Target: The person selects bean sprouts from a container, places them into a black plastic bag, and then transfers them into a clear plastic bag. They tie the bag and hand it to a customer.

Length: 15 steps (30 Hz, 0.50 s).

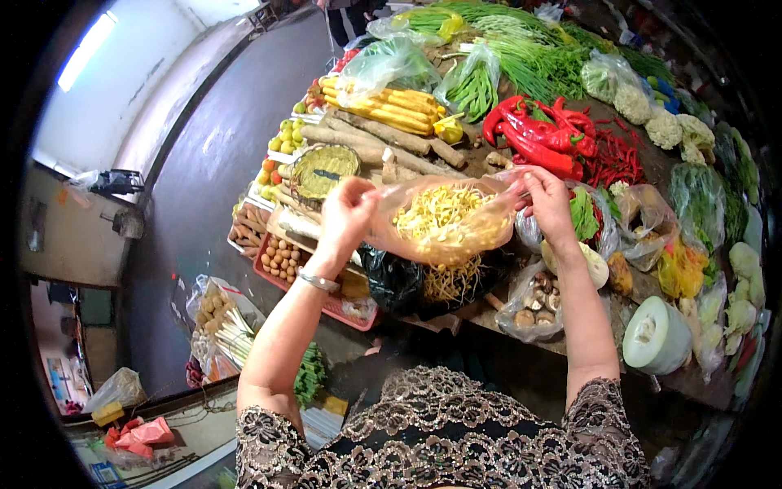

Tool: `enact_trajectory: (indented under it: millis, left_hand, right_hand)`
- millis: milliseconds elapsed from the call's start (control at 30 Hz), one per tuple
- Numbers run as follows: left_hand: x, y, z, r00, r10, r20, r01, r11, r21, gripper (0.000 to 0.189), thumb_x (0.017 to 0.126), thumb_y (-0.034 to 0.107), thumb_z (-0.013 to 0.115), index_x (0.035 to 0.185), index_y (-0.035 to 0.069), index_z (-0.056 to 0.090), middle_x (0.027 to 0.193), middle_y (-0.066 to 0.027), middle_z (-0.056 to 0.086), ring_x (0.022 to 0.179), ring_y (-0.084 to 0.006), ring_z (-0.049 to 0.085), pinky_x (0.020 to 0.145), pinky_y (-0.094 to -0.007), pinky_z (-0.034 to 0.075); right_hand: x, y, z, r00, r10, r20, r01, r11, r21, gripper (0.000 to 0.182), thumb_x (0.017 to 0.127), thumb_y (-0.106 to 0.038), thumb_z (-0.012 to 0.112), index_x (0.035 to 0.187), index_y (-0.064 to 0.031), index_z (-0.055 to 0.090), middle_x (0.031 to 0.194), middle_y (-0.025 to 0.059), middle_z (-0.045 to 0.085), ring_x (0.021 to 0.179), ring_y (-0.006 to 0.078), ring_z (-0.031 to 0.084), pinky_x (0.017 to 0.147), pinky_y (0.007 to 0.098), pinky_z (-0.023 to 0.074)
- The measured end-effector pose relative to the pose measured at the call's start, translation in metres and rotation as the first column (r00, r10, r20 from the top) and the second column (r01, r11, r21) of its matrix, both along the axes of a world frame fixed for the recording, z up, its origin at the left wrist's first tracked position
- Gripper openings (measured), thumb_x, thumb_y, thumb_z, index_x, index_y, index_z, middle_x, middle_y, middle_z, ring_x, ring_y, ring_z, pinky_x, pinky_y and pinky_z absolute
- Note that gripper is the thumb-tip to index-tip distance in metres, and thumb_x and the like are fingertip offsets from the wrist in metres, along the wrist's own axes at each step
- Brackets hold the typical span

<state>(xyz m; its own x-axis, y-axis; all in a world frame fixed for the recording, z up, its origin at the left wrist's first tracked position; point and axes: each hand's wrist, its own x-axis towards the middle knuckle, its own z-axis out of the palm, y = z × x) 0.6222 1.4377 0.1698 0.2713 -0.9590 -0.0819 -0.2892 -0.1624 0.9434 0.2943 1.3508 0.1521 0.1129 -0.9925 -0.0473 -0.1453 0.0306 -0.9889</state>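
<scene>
Between my two hands hangs a thin clear plastic bag (372, 229) with yellow bean sprouts (443, 211) in it. My left hand (349, 214) pinches one side of its rim, and my right hand (547, 198) grips the opposite side, holding the mouth spread. Just below the bag, more bean sprouts (452, 282) lie in a black plastic bag (391, 278). A round woven basket (325, 171) with a dark object in it rests beyond my left hand. Large red peppers (537, 134) lie beyond my right hand.
A vegetable stall surrounds the hands: a red crate of eggs (281, 260) at left, long brown roots (360, 143) and peeled corn-yellow produce (391, 107) ahead, a bag of mushrooms (537, 302) and a cut winter melon (657, 336) at right. A person (348, 18) stands at the far end.
</scene>
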Motion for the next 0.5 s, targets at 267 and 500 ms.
enact_trajectory:
  millis: [267, 500]
  left_hand:
    - [-0.019, -0.005, 0.036, 0.960, -0.056, -0.274, 0.096, 0.986, 0.134, 0.019, 0.088, 0.011, 0.063, 0.104, 0.002, 0.062, 0.073, -0.0012, 0.062, 0.057, -0.0054, 0.053, 0.050, -0.0194, 0.043]
    - [-0.012, -0.012, 0.035, 0.833, -0.056, -0.551, 0.035, 0.998, -0.049, 0.025, 0.088, 0.012, 0.064, 0.111, 0.003, 0.061, 0.074, -0.0028, 0.063, 0.067, -0.0090, 0.060, 0.059, -0.0225, 0.046]
  right_hand:
    - [-0.007, -0.009, -0.001, 0.998, 0.037, -0.041, -0.040, 0.997, -0.070, 0.019, 0.096, -0.010, 0.049, 0.104, -0.0023, 0.064, 0.084, 0.0008, 0.068, 0.065, 0.0050, 0.058, 0.053, 0.0202, 0.0462]
    - [-0.010, -0.009, 0.002, 0.993, 0.032, 0.117, -0.022, 0.996, -0.090, 0.020, 0.095, -0.010, 0.052, 0.110, -0.0022, 0.063, 0.086, 0.0016, 0.066, 0.059, 0.0034, 0.054, 0.050, 0.0181, 0.0449]
